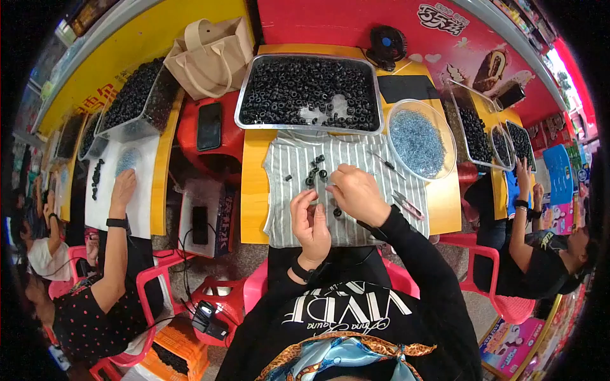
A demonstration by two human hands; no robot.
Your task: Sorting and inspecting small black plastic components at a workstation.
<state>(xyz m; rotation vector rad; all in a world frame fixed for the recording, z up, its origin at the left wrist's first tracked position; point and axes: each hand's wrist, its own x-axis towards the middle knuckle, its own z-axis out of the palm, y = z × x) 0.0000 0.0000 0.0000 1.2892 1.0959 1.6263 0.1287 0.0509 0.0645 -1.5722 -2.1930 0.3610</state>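
Observation:
Over a grey-and-white striped cloth (283,216), both of my hands meet near the middle. My left hand (311,230) is half curled, palm up, its fingers and thumb bent toward each other; what they hold is too small to make out. Just to the right, my right hand (358,192) is closed in a pinch, and whatever is between its fingertips is hidden. Beyond the fingers lies a loose group of small black ring-shaped parts (311,180). One more black part (337,212) sits beside my right hand, and another (288,178) lies off to the left.
A clear tray of black rings (260,95) stands at the back. Right of it is a round tub of bluish clear bits (416,143). Thin pointed tool (389,164) and pink-handled pliers (410,206) lie on the cloth's right. A phone (209,126) rests on a red stool. People work at both sides.

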